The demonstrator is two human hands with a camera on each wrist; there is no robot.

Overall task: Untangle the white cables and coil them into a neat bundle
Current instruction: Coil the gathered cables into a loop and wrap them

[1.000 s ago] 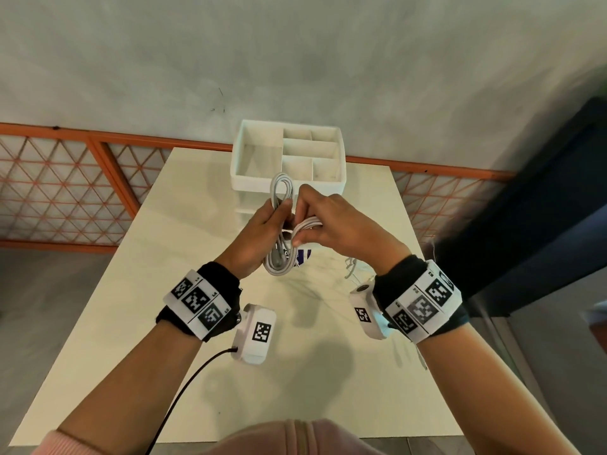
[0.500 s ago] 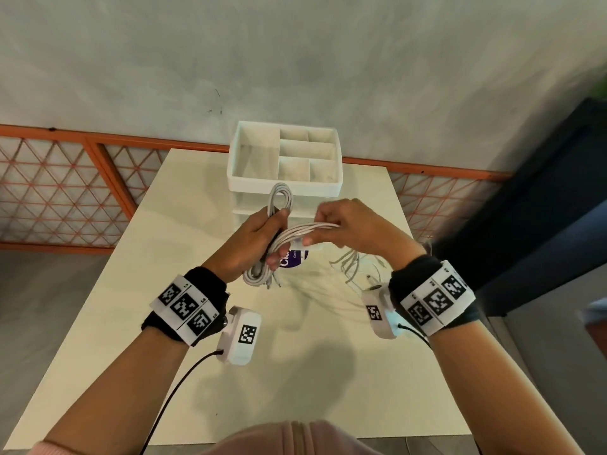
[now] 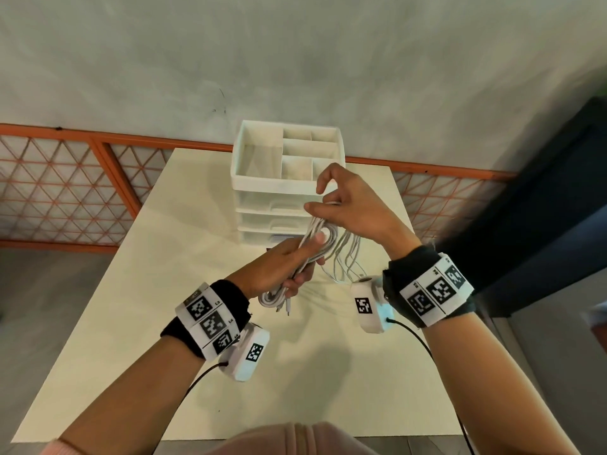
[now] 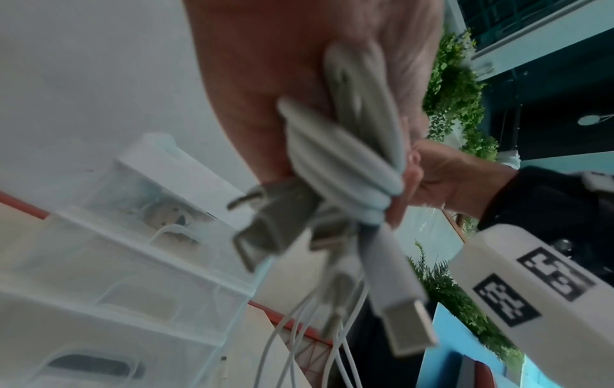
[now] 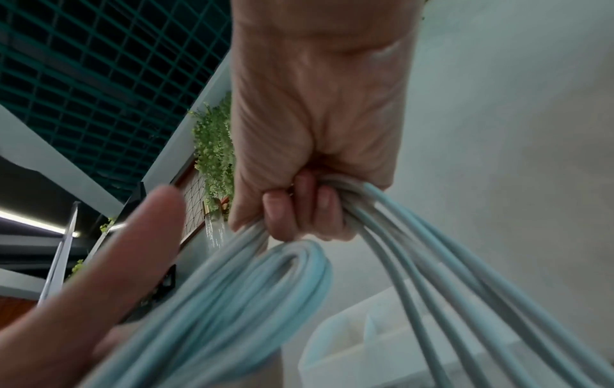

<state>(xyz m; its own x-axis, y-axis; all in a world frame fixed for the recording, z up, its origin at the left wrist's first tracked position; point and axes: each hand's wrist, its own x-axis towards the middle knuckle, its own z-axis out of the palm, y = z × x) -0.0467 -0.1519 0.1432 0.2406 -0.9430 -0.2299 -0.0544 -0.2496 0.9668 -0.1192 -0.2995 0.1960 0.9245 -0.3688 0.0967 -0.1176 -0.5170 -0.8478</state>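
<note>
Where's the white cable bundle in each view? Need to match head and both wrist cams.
Head: white cable bundle at centre, gripped by the left hand; the right hand holds strands above it.
Left wrist: centre, against the palm, plugs hanging below.
Right wrist: lower centre, blurred, strands running from the curled fingers.
Shared landmark: white drawer organizer, left in the left wrist view, bottom right in the right wrist view.

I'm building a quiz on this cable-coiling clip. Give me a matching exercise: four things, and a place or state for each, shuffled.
Things:
1. left hand
2. right hand
3. white plastic drawer organiser
4. silver USB plug

States:
A. stands at the table's far edge
B. dangles below the bundle
C. grips the coiled white cables
D. pulls loose strands upward

Pairs: 1-C, 2-D, 3-A, 4-B
</note>
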